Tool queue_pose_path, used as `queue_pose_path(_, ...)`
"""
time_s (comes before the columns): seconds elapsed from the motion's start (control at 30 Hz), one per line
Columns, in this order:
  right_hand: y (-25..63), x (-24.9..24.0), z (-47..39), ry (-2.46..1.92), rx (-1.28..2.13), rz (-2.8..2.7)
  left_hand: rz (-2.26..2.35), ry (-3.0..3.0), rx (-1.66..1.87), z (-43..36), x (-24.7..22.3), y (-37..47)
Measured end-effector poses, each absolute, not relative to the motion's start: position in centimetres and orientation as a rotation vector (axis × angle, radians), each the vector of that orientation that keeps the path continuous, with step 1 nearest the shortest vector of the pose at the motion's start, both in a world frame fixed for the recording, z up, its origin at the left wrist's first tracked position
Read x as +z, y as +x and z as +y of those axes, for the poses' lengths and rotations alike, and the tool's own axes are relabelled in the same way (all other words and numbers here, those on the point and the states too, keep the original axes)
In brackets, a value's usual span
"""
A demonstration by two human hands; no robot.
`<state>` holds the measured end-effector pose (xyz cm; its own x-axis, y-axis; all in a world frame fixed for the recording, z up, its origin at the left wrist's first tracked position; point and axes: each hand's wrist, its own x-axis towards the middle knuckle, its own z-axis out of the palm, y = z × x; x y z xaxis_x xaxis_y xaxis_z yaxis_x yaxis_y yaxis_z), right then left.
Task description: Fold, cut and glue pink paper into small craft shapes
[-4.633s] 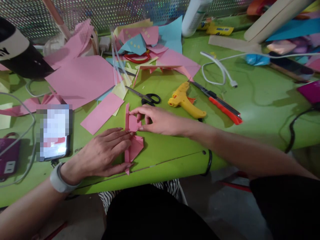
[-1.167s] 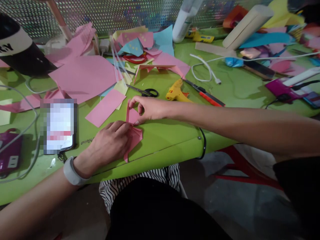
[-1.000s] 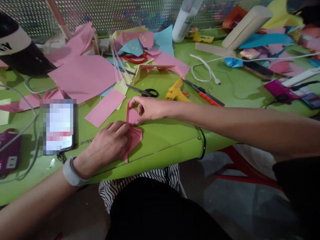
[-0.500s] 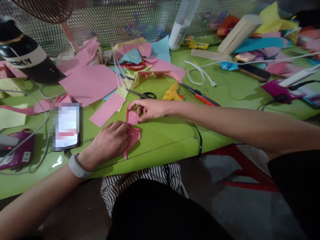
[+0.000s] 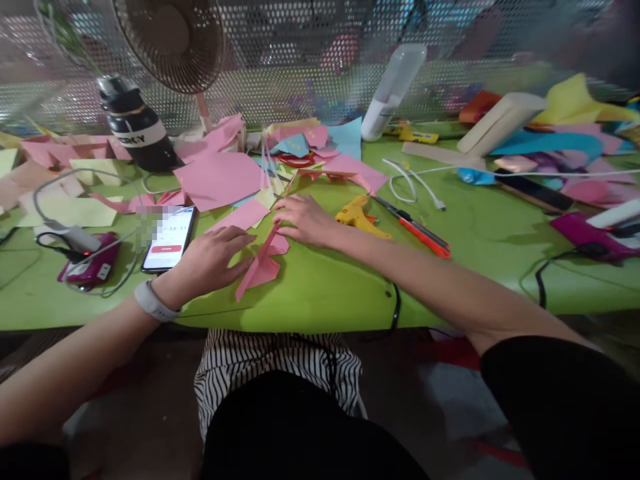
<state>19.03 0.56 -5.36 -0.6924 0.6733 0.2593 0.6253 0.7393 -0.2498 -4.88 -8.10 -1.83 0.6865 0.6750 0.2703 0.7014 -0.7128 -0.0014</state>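
Observation:
A folded pink paper piece (image 5: 261, 268) lies on the green table (image 5: 325, 293) near its front edge. My left hand (image 5: 210, 260) rests flat on the paper's left side, fingers spread, with a grey band on the wrist. My right hand (image 5: 306, 220) presses down on the paper's upper end, fingers together. Neither hand lifts the paper; both hold it against the table.
A phone (image 5: 169, 239) lies left of my left hand. A yellow glue gun (image 5: 357, 215), a red utility knife (image 5: 415, 228), loose pink sheets (image 5: 220, 177), a white cable (image 5: 410, 187), a fan (image 5: 173, 40), a dark bottle (image 5: 135, 123) and a white bottle (image 5: 393, 87) stand behind.
The view has tilted up, showing the fan and more of the table. My left hand has opened flat over the paper; my right hand stays on its upper end.

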Motion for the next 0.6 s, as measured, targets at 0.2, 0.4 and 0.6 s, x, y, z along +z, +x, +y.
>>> queue_pose_path(0.2, 19.2, -5.8, 0.5, -0.889, 0.217, -2.574, -1.440, -2.849, -0.515, -8.6, -2.5, -4.8)
queue_pose_path(0.4, 20.2, -6.3, -1.4, -0.898, 0.308, -2.435, -1.894, -2.835, -0.665, -7.7, -1.3, -4.7)
queue_pose_path(0.6, 21.0, -6.7, -2.9, -0.906, 0.269, -2.376, -1.908, -3.224, -0.297, -5.1, 0.2, -5.1)
